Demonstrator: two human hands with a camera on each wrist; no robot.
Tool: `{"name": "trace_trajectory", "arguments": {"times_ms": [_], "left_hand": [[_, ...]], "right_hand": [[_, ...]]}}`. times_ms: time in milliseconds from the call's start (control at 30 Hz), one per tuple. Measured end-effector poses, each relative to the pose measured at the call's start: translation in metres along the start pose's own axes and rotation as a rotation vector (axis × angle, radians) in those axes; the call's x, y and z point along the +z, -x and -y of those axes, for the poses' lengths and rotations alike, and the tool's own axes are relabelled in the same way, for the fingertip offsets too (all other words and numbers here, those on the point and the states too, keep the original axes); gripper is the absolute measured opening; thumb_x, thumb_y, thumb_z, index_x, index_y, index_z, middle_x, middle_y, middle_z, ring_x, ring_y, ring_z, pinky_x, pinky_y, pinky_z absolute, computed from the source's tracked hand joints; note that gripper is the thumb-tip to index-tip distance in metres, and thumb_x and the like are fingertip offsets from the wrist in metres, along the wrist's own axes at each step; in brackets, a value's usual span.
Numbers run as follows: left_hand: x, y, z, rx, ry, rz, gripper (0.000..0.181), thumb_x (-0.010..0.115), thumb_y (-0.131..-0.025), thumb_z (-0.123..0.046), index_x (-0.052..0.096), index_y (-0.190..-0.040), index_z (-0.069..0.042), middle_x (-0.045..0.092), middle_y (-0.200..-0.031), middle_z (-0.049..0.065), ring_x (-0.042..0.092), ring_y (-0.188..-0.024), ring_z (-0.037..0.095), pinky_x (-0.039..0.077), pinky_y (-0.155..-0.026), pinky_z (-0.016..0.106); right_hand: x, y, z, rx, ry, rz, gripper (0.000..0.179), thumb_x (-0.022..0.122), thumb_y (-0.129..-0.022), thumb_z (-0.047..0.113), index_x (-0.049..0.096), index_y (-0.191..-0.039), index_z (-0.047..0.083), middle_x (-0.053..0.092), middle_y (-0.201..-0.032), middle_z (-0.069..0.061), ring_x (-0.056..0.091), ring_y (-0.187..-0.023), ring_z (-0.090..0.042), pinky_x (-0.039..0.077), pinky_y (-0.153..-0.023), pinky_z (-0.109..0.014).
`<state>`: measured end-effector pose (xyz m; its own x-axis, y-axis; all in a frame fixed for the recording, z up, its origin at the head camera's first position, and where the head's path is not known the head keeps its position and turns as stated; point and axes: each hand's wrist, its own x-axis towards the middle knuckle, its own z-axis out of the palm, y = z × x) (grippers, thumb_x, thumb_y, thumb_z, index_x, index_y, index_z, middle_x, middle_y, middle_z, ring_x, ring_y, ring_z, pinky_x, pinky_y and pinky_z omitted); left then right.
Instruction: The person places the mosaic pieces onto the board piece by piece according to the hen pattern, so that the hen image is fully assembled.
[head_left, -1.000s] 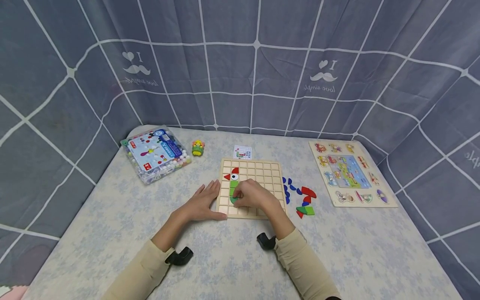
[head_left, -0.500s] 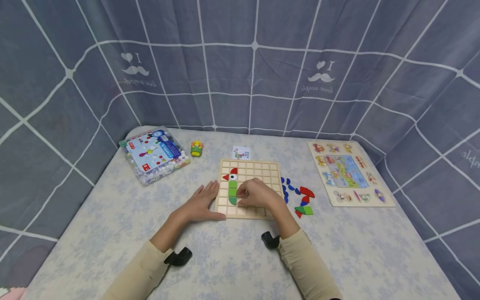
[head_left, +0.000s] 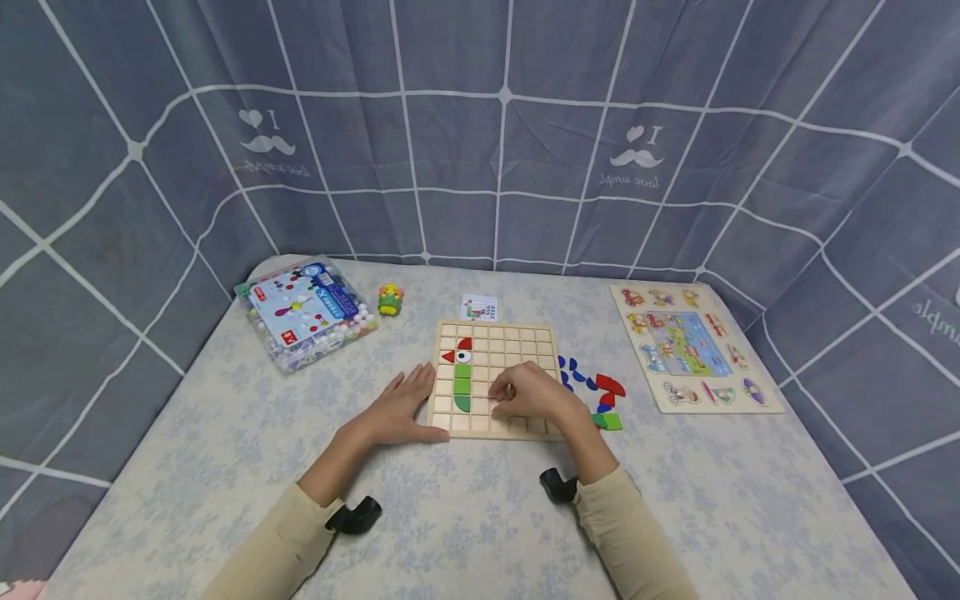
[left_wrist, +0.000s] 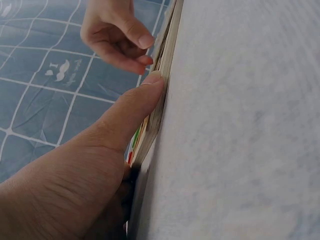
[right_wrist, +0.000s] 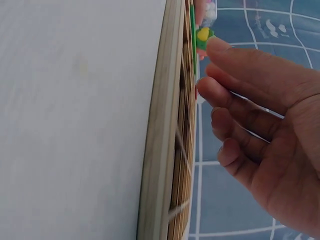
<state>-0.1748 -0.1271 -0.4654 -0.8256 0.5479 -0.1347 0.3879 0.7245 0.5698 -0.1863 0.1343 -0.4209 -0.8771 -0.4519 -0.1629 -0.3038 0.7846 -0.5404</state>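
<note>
Lying farthest left, bead box (head_left: 300,307): placed aslant on the floral tabletop (head_left: 465,517); a blue and white label is seen on top, small coloured beads within.
Toy figure (head_left: 390,300): yellow and green, stood just right of the box.
Left hand (head_left: 397,408): fingers extended, set against the left side of the board; thumb laid at its near left corner; nothing is gripped.
Wooden board (head_left: 531,350): gridded, laid flat mid-table, between the hands.
Red triangle (head_left: 448,357): seated in the first column from the left.
Second column, from the far end down: red quarter-round (head_left: 465,343), eye piece (head_left: 463,357), two green squares (head_left: 462,387), green quarter-round (head_left: 462,404).
Pattern card (head_left: 478,307): placed just beyond the board's far edge.
Right hand (head_left: 536,392): held over the board, right of the green column; fingers loosely bent, thumb and forefinger parted, nothing seen between them; contact with the grid cannot be told.
Loose pieces (head_left: 611,384): blue, red and green, scattered beside the board's right edge.
Picture puzzle (head_left: 658,398): laid flat, rightmost, apart from the pieces.
</note>
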Motion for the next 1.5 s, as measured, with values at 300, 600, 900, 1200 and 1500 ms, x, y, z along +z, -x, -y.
{"name": "trace_trajectory", "arguments": {"times_ms": [300,600,900,1200,1500], "left_hand": [[-0.001,0.001,0.0,0.002,0.005,-0.001,0.114,0.074,-0.079,-0.056,0.01,-0.155,0.001,0.006,-0.164,0.018,0.004,-0.153,0.034,0.005,-0.122,0.056],[0.001,-0.001,-0.001,0.002,0.006,-0.001,0.115,0.074,-0.078,-0.056,0.01,-0.155,0.001,0.006,-0.164,0.018,0.004,-0.153,0.034,0.005,-0.122,0.056],[0.001,-0.001,0.0,-0.007,0.007,0.002,0.115,0.074,-0.078,-0.056,0.01,-0.155,0.001,0.006,-0.164,0.017,0.004,-0.153,0.034,0.005,-0.122,0.056],[0.001,-0.002,0.0,-0.005,0.008,0.003,0.115,0.074,-0.078,-0.057,0.01,-0.155,0.0,0.006,-0.164,0.017,0.004,-0.153,0.034,0.005,-0.122,0.056],[0.001,-0.002,0.001,-0.009,0.008,0.007,0.116,0.073,-0.078,-0.058,0.009,-0.155,0.0,0.005,-0.164,0.017,0.003,-0.153,0.033,0.004,-0.122,0.055]], "right_hand": [[-0.007,0.01,-0.016,0.01,-0.031,-0.018,0.016,0.08,-0.08,0.016,0.076,-0.095,0.011,0.068,-0.08,0.005,0.054,-0.068,-0.01,0.046,-0.06,-0.023],[-0.025,0.03,-0.041,0.007,-0.075,-0.044,0.017,0.077,-0.081,0.013,0.075,-0.097,0.009,0.067,-0.075,0.002,0.053,-0.062,-0.01,0.045,-0.057,-0.024],[-0.036,0.046,-0.067,0.026,-0.052,-0.054,0.02,0.078,-0.081,0.016,0.075,-0.1,0.009,0.067,-0.083,0.0,0.053,-0.07,-0.012,0.046,-0.061,-0.026],[-0.044,0.061,-0.088,0.046,-0.028,-0.034,0.026,0.079,-0.08,0.015,0.074,-0.105,0.007,0.068,-0.089,-0.004,0.051,-0.068,-0.012,0.044,-0.058,-0.025],[-0.055,0.079,-0.108,0.105,-0.094,-0.01,0.03,0.08,-0.078,0.014,0.072,-0.105,0.004,0.066,-0.088,-0.009,0.05,-0.072,-0.014,0.043,-0.062,-0.025]]}}
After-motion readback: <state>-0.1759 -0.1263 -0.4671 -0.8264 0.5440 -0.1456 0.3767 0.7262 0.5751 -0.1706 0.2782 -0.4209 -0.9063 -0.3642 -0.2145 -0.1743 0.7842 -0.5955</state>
